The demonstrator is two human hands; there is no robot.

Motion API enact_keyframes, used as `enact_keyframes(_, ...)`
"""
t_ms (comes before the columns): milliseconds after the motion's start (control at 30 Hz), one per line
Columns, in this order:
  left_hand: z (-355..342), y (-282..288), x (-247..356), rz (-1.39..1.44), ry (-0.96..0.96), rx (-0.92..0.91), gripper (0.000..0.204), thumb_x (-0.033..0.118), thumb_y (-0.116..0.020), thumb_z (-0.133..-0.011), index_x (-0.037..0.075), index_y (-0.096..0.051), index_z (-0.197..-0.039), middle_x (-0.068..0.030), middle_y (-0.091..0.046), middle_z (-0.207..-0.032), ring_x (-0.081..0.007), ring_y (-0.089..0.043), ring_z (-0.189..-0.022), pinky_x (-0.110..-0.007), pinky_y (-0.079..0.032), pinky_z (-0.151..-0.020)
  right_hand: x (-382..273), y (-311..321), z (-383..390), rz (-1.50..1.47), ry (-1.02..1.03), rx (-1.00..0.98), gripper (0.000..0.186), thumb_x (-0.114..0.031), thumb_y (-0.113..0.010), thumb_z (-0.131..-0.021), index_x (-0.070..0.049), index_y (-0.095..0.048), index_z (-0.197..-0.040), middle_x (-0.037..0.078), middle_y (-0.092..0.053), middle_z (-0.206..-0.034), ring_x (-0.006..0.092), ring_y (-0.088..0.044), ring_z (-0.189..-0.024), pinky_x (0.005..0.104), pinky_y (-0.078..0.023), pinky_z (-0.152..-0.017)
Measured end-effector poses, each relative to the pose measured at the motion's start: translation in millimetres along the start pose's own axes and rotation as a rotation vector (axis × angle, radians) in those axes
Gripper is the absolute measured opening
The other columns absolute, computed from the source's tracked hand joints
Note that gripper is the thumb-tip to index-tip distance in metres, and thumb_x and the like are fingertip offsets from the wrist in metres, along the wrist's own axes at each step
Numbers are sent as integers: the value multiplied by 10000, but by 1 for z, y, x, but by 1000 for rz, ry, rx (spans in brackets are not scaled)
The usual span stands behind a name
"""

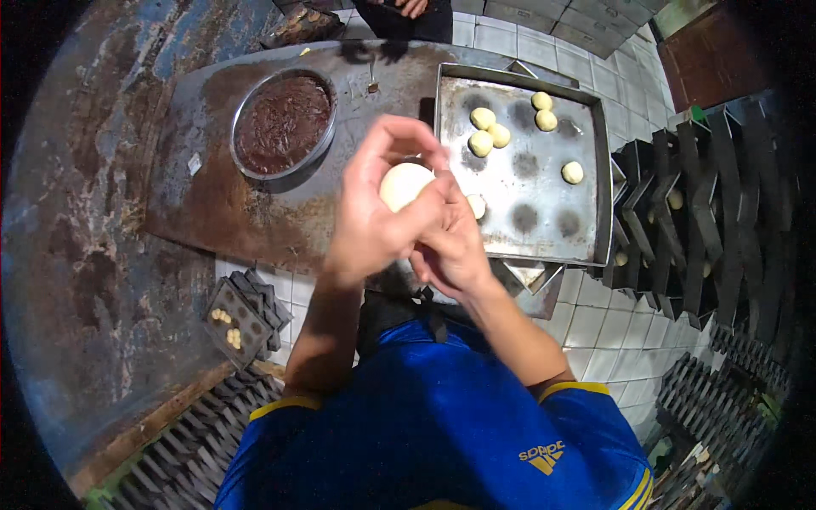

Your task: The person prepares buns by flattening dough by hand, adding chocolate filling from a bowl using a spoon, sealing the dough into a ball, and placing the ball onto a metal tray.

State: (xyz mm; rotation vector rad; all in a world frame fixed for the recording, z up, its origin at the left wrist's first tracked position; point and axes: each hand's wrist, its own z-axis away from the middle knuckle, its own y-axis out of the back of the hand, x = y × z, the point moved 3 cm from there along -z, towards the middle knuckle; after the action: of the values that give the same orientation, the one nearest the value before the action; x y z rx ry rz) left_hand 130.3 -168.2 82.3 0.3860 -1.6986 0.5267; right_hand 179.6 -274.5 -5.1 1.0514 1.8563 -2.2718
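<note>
The left hand cups a pale dough ball above the counter, by the tray's left edge; the right hand overlaps it, its grip unclear. Bare counter separates the bowl from the near edge.

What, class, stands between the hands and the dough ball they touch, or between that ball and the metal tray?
Nothing visible separates the left hand from the dough ball it cups. Toward the metal tray, in this view, the right hand and raised tray rim intervene.

Stained brown table: bowl of dark paste left, metal tray right
</note>
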Motion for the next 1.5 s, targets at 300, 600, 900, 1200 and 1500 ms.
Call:
enact_keyframes(300, -3, -46, 1, 173, -221, -59, 541, -11, -723, -800, 39, -422, -1247, -93, -626, -1054, -221, -709, -1070, -411, -527, -1008, -54, -10, 5, 459, 369, 13, 477, -256, -805, -946, 61, -688, -1284, 109, -733, -1222, 167, -695, -1030, 344, -526, -1023)
enact_keyframes(600, 1, -58, -5, 136, -228, -197, 662, 95, -795, -855, 4, -329, -1317, -44, -651, -871, -181, -688, -814, -399, -526, -945, -78, 4, 22, 517, 355, 17, 415, -293, -799, -907, 81, -736, -1075, 146, -764, -1129, 200, -729, -1023, 397, -554, -994)
enact_keyframes(900, 15, -73, -132, -318, 251, -360, 656, 177, -911, -830, 99, -489, -1326, -160, -728, -1057, -222, -754, -1024, -358, -561, -878, -133, 56, 48, 1285, -30, -47, 525, -136, -932, -787, -39, -732, -1263, 68, -695, -1295, 179, -670, -1170, 326, -594, -894)
enact_keyframes(1200, -1, -124, -217, -382, 233, -479, 694, 143, -797, -855, 129, -398, -1423, -304, -709, -1090, -543, -673, -1064, -597, -540, -853, -142, 158, 54, 1329, -161, 276, 384, -121, -868, -825, -39, -765, -1186, 79, -729, -1130, 163, -711, -1013, 319, -619, -825)
enact_keyframes(1500, 47, -58, -250, -666, 250, -411, 836, 255, -799, -878, 116, -348, -1568, -247, -601, -1353, -417, -651, -1219, -482, -533, -993, -112, 281, 31, 2361, -231, -509, 681, -326, -683, -984, -44, -458, -1562, 156, -407, -1647, 329, -457, -1464, 479, -434, -1178)
